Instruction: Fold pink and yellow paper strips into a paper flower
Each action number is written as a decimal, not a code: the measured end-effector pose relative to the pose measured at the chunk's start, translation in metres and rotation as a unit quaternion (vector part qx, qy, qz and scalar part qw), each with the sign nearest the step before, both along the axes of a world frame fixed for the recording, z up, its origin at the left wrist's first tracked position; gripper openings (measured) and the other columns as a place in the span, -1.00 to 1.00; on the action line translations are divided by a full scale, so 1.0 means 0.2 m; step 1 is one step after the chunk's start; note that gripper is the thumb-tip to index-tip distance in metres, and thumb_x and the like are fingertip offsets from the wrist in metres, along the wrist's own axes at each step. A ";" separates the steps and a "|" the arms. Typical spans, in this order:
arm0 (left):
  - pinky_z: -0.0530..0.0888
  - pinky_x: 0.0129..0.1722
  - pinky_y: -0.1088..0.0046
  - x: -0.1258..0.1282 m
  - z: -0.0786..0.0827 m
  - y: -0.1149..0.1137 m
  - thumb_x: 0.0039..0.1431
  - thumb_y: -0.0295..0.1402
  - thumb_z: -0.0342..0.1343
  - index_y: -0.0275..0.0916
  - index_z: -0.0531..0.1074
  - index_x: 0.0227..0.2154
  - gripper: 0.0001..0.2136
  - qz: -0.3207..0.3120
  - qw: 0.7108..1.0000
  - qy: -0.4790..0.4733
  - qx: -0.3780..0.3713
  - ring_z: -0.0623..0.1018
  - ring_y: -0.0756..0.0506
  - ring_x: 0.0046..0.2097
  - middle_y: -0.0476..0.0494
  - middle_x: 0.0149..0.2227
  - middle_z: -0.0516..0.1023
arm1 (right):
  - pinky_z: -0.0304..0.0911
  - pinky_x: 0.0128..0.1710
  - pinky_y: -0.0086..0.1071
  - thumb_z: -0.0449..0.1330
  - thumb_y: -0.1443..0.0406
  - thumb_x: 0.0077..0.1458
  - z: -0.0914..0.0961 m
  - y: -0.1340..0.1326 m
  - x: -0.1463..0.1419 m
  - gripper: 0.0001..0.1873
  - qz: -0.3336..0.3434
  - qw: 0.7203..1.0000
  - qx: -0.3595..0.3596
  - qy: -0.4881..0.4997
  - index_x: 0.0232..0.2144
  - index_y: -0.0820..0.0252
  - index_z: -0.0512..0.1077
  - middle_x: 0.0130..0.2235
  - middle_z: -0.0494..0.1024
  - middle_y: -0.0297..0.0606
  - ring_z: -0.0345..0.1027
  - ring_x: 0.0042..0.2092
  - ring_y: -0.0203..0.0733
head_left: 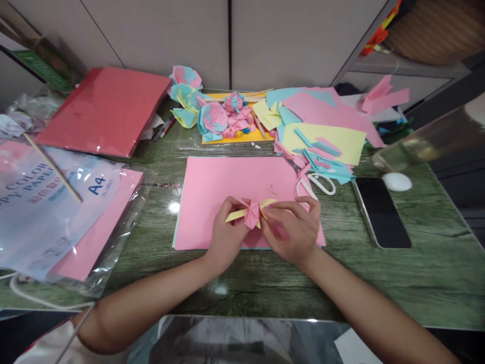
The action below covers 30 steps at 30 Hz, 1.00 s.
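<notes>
Between my two hands is a small folded paper flower (252,213), pink in the middle with pale yellow strips sticking out at its sides. My left hand (230,233) grips it from the left, with the thumb below and fingers behind. On the other side, my right hand (293,226) pinches a yellow part with thumb and forefinger, its other fingers curled. Both hands are over a stack of pink paper sheets (204,187). White-handled scissors (322,183) lie at the stack's upper right corner, their blades partly under paper scraps.
Folded paper flowers (214,119) and coloured scraps (322,141) crowd the back. A smartphone (382,212), a white mouse-like object (397,181) and a clear cup (424,139) stand right. A red packet (106,111) and a plastic bag of A4 paper (71,212) lie left.
</notes>
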<state>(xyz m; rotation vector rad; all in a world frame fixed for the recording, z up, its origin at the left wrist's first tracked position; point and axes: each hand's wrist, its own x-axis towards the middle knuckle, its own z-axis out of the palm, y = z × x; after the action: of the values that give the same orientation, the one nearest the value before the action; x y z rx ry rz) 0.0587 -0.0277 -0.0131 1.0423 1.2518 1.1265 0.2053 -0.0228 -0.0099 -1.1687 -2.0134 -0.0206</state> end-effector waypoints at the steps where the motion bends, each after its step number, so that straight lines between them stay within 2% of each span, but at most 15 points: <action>1: 0.36 -0.27 0.50 -0.01 -0.01 0.01 -0.04 -0.38 0.15 -0.25 0.31 -0.39 -0.85 -0.006 1.000 -0.013 -0.005 0.42 0.00 -0.27 -0.05 -0.29 0.44 | 0.06 -0.11 -0.16 0.19 0.33 -0.08 0.01 0.00 0.01 -0.80 0.002 1.000 -0.011 0.010 -0.32 0.03 0.34 -0.38 0.57 -0.43 0.42 -0.36 -0.22; 3: 0.37 -0.27 0.50 -0.02 -0.02 0.02 -0.06 -0.41 0.16 -0.25 0.32 -0.39 -0.85 -0.019 0.999 -0.038 -0.014 0.43 -0.01 -0.27 -0.04 -0.30 0.45 | 0.07 -0.13 -0.16 0.20 0.31 -0.08 0.02 0.00 0.04 -0.76 -0.004 0.999 -0.033 0.039 -0.27 0.04 0.34 -0.37 0.57 -0.39 0.40 -0.36 -0.20; 6: 0.38 -0.27 0.50 -0.03 -0.03 0.03 -0.08 -0.42 0.17 -0.26 0.35 -0.39 -0.84 -0.026 0.999 -0.029 -0.017 0.45 -0.02 -0.26 -0.06 -0.28 0.47 | 0.06 -0.17 -0.18 0.20 0.29 -0.08 0.05 0.00 0.06 -0.85 -0.029 0.998 -0.035 0.041 -0.35 0.07 0.37 -0.44 0.54 -0.37 0.32 -0.40 -0.21; 10: 0.41 -0.28 0.48 -0.03 0.00 0.03 -0.09 -0.34 0.19 -0.27 0.39 -0.38 -0.82 -0.032 0.999 0.017 0.002 0.47 -0.02 -0.26 -0.08 -0.27 0.49 | -0.01 -0.26 -0.22 0.20 0.20 -0.08 0.08 -0.01 0.05 -0.85 -0.046 0.997 -0.034 -0.049 -0.53 0.13 0.35 -0.56 0.45 -0.39 0.20 -0.45 -0.25; 15: 0.42 -0.26 0.52 -0.01 0.01 0.02 -0.11 -0.36 0.22 -0.24 0.41 -0.32 -0.76 -0.033 0.999 0.036 0.023 0.47 0.00 -0.24 -0.06 -0.27 0.50 | -0.05 -0.29 -0.25 0.12 0.31 -0.02 0.09 -0.02 0.03 -0.82 -0.048 0.991 -0.031 -0.123 -0.62 0.17 0.29 -0.66 0.35 -0.42 0.13 -0.49 -0.29; 21: 0.41 -0.25 0.54 0.01 0.00 0.00 -0.14 -0.47 0.21 -0.23 0.40 -0.30 -0.74 -0.017 0.999 0.032 0.029 0.47 0.03 -0.26 -0.02 -0.30 0.49 | -0.05 -0.30 -0.26 0.10 0.33 -0.02 0.07 -0.04 0.01 -0.79 -0.034 0.992 -0.041 -0.115 -0.65 0.18 0.27 -0.67 0.32 -0.41 0.11 -0.50 -0.29; 30: 0.41 -0.25 0.46 0.02 0.01 -0.01 -0.13 -0.43 0.20 -0.25 0.39 -0.29 -0.74 -0.006 0.998 0.052 0.029 0.48 -0.02 -0.25 -0.08 -0.29 0.51 | -0.06 -0.32 -0.27 0.11 0.35 -0.03 0.08 -0.04 0.01 -0.81 -0.018 0.997 -0.016 -0.077 -0.64 0.17 0.25 -0.68 0.30 -0.43 0.09 -0.52 -0.31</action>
<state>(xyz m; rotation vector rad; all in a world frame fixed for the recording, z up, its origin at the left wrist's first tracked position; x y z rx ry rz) 0.0627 -0.0295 -0.0105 1.1636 1.2983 1.1178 0.2070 -0.0308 0.0054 -1.2572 -2.1335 -0.1000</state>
